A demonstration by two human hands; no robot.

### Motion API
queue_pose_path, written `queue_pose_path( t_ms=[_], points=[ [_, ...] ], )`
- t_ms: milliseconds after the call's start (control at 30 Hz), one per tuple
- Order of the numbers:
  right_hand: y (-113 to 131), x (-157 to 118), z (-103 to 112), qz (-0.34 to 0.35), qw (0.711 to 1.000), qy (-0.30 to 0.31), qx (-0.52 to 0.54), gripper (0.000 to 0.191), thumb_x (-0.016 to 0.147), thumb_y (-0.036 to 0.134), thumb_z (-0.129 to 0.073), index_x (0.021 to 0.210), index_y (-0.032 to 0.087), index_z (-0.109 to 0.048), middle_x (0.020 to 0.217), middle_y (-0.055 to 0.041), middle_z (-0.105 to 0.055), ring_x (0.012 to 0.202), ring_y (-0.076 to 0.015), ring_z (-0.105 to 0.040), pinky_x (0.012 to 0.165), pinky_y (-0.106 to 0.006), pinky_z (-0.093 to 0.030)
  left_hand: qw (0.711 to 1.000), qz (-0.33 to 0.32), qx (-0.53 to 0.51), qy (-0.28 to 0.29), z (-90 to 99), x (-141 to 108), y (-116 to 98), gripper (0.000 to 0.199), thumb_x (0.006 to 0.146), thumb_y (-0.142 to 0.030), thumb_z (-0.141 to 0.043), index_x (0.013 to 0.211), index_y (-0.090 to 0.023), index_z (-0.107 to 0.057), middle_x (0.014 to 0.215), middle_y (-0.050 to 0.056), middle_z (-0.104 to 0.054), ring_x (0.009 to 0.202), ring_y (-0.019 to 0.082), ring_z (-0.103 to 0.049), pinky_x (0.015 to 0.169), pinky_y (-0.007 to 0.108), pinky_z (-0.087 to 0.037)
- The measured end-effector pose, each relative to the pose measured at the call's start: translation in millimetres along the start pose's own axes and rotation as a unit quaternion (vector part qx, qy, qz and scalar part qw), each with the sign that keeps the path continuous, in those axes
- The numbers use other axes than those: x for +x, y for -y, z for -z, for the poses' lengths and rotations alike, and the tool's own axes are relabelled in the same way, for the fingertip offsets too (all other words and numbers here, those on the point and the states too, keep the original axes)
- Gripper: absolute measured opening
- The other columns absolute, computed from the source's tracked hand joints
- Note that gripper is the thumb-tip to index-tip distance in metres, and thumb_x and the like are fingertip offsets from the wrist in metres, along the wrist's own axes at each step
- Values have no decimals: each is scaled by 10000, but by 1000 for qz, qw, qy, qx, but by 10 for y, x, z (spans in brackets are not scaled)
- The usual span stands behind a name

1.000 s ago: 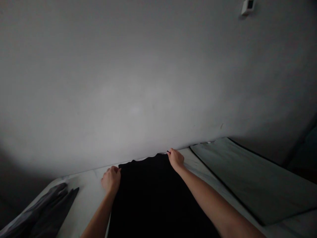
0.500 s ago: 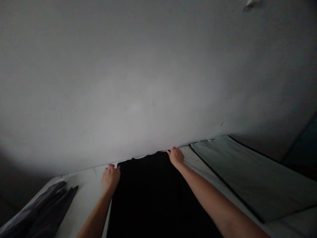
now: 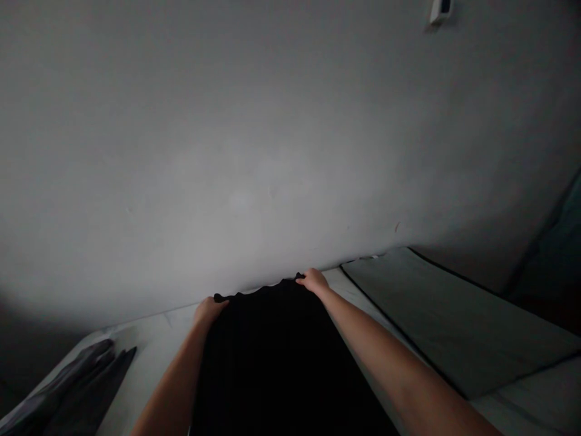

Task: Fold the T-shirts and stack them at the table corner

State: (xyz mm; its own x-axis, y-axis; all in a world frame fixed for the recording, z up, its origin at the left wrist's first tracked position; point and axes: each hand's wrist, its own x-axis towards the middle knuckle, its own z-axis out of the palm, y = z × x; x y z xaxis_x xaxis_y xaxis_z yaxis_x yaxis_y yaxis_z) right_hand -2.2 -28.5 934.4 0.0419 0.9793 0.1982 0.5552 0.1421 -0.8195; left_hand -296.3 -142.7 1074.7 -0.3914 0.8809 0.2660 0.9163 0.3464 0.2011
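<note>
A black cloth (image 3: 267, 357), matte and so dark that few folds could be made out, lay stretched lengthwise over a white-covered surface (image 3: 154, 342). Its outline was long and straight-sided, broader toward the near side, while its far hem rippled in small uneven waves just beside the surface's far edge. The left hand (image 3: 210, 310) was clamped on the hem's left corner, thumb laid over the fabric; the right hand (image 3: 313, 281) pinched the right corner between thumb and fingers. The hands were well apart, with the hem spanning between them.

The white cover looked soft and faintly creased, and its far left corner was rounded. A broad strip of it showed between the left forearm and a rumpled grey garment (image 3: 84, 384), which lay along the left edge in loose, lengthwise folds. On the other side, only a narrow strip ran between the right forearm and a flat grey-green panel (image 3: 458, 321) with dark edging, which covered much of the right part and reached the far edge.

Directly behind that edge rose a smooth, pale grey wall (image 3: 254, 151), blocking movement farther forward. A small white box (image 3: 441, 11) with a dark face was fixed high on it.
</note>
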Motion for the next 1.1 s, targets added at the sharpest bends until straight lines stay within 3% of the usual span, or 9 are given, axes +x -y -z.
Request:
queue_pose_path(
  t_ms=[200, 333, 433, 633, 800, 933, 1100],
  points=[
    [23, -147, 144, 23, 995, -13, 95, 193, 823, 352, -649, 748, 189, -720, 772, -39, -732, 754, -190, -677, 613, -233, -420, 992, -19, -127, -2, 79, -135, -112, 244, 709, -402, -646, 710, -160, -677, 711, 94, -750, 789, 284, -715, 667, 339, -551],
    [91, -222, 392, 49, 982, -49, 177, 207, 823, 360, -610, 752, 184, -695, 740, -21, -714, 700, -176, -649, 589, -228, -408, 978, -33, -207, -18, 380, -290, -246, 293, 717, -405, -668, 860, -152, -698, 861, 92, -777, 796, 237, -727, 685, 313, -590],
    [154, -273, 707, 69, 967, -84, 232, 224, 803, 386, -606, 739, 181, -672, 716, -25, -700, 684, -179, -638, 579, -231, -408, 965, -41, -255, -38, 715, -437, -439, 340, 668, -424, -720, 863, -147, -707, 836, 92, -777, 768, 245, -726, 665, 332, -600],
    [231, -410, 1626, 117, 925, -161, 325, 285, 772, 463, -605, 783, 184, -659, 750, -29, -697, 733, -186, -642, 623, -242, -450, 936, -83, -322, -111, 1402, -853, -1110, 355, 554, -431, -801, 761, -150, -737, 683, 76, -752, 699, 254, -709, 598, 344, -589],
    [112, -596, 2539, 146, 882, -213, 394, 369, 746, 533, -616, 829, 175, -654, 770, -35, -688, 726, -172, -633, 624, -246, -468, 904, -158, -370, -147, 1759, -1333, -1840, 422, 529, -432, -800, 832, -141, -750, 714, 59, -750, 702, 222, -688, 646, 329, -569],
    [-229, -807, 3255, 154, 856, -236, 433, 463, 689, 599, -654, 853, 165, -649, 728, -21, -660, 657, -153, -606, 572, -243, -464, 886, -228, -374, -155, 1798, -1753, -2441, 517, 510, -482, -797, 883, -128, -747, 716, 48, -737, 698, 207, -665, 665, 326, -546],
    [-945, -1141, 4060, 163, 829, -266, 464, 507, 630, 615, -718, 863, 170, -648, 742, -7, -652, 660, -139, -595, 588, -246, -475, 869, -263, -399, -125, 1599, -2337, -3214, 531, 499, -472, -801, 893, -121, -742, 724, 40, -727, 703, 199, -644, 639, 317, -529]
  ],
)
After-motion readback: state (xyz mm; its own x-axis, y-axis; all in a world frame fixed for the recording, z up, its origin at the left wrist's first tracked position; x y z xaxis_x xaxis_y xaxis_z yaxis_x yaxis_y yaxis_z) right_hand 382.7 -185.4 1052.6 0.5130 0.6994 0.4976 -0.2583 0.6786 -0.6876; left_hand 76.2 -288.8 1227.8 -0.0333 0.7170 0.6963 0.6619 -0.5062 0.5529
